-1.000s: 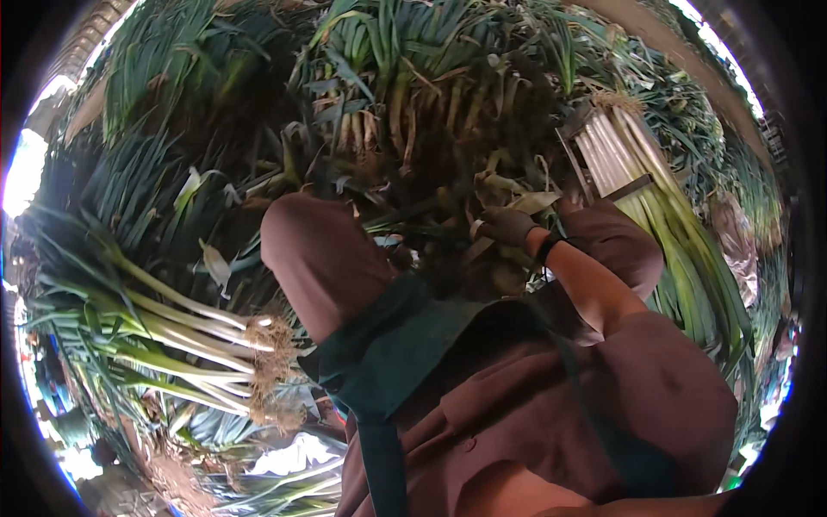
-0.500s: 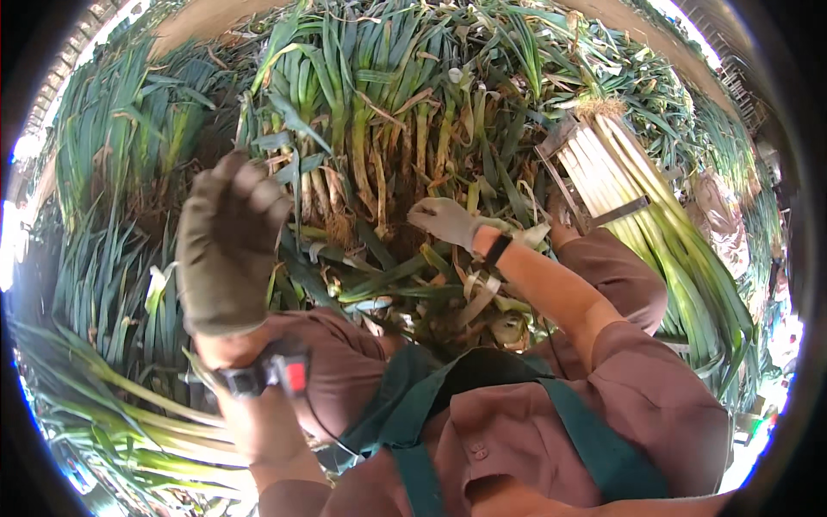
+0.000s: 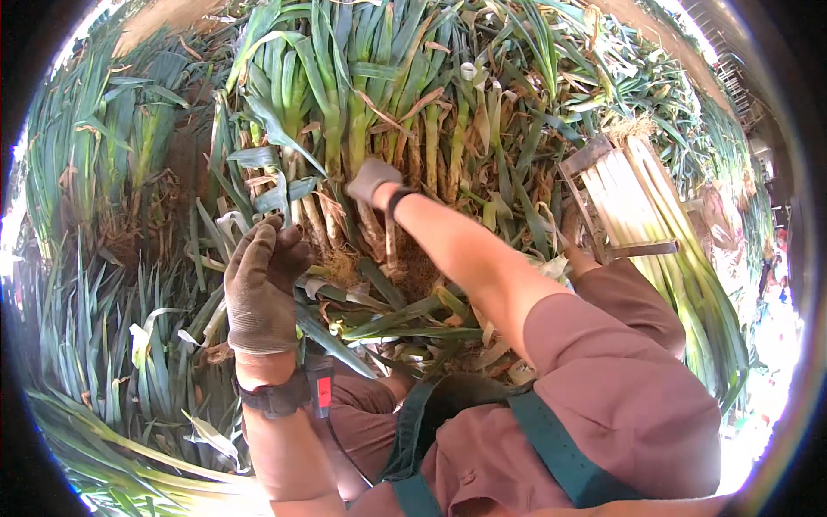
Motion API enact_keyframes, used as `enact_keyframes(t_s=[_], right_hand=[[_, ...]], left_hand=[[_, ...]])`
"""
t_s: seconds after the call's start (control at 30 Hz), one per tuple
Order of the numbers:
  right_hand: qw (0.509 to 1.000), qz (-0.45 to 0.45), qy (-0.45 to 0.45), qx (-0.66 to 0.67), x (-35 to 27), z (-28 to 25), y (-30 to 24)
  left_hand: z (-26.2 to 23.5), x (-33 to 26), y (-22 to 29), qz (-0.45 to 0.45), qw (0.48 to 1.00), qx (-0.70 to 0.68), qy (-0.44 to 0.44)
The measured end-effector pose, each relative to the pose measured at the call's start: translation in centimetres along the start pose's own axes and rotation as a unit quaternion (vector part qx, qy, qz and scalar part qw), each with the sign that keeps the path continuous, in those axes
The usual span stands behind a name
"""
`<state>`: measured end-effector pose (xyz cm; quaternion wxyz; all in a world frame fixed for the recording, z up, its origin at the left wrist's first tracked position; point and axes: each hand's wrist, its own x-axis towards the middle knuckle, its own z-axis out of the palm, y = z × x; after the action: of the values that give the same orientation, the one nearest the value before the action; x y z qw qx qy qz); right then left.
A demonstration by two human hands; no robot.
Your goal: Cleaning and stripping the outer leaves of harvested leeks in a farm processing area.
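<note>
Upright leeks (image 3: 334, 142) with green tops and soiled, rooty lower ends stand packed in front of me. My right hand (image 3: 373, 179), in a pale glove, is closed around a leek stalk in the middle of the bunch; its fingertips are partly hidden. To the left, my left hand (image 3: 265, 280), in a brownish glove, is raised near the bunch's left edge. Its fingers are bent but apart, and I see nothing between them. A loose, folded leek leaf (image 3: 274, 194) hangs just above it.
On the right, a metal-and-wood frame (image 3: 594, 157) holds a bundle of cleaned white leeks (image 3: 642, 202). More leeks (image 3: 103, 155) stand at the left, and pulled leeks (image 3: 164, 482) lie at lower left. Leaf scraps (image 3: 413, 319) litter the ground before my knees.
My right hand has moved left and up from the ground onto the leek stalks. My left hand has turned and come in rightward and lower, its fingers now more bent.
</note>
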<state>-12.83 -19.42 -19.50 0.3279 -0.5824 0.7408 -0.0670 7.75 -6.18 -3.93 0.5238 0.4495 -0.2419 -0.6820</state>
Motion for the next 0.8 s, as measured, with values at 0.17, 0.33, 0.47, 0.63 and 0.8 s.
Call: enact_keyframes(t_s=[0.17, 0.33, 0.47, 0.63, 0.8], right_hand=[[0.848, -0.070, -0.134, 0.507, -6.0, -6.2, 8.7], [0.934, -0.152, -0.105, 0.306, -18.6, -8.7, 7.7], [0.906, -0.223, -0.073, 0.351, -26.7, -6.9, 7.6], [0.973, -0.224, -0.002, 0.057, -34.9, -6.7, 9.0], [0.980, -0.189, -0.057, 0.004, -39.1, -6.9, 12.9]], left_hand=[[1.0, -0.3, -0.1, 0.018, 0.998, 0.003, -0.057], [2.0, -0.8, -0.8, 0.011, 0.993, 0.098, -0.065], [3.9, -0.5, -2.9, 0.024, 0.976, 0.193, -0.101], [7.3, -2.4, -3.9, 0.082, 0.958, 0.239, -0.134], [8.2, -3.9, -6.4, 0.084, 0.954, 0.248, -0.146]])
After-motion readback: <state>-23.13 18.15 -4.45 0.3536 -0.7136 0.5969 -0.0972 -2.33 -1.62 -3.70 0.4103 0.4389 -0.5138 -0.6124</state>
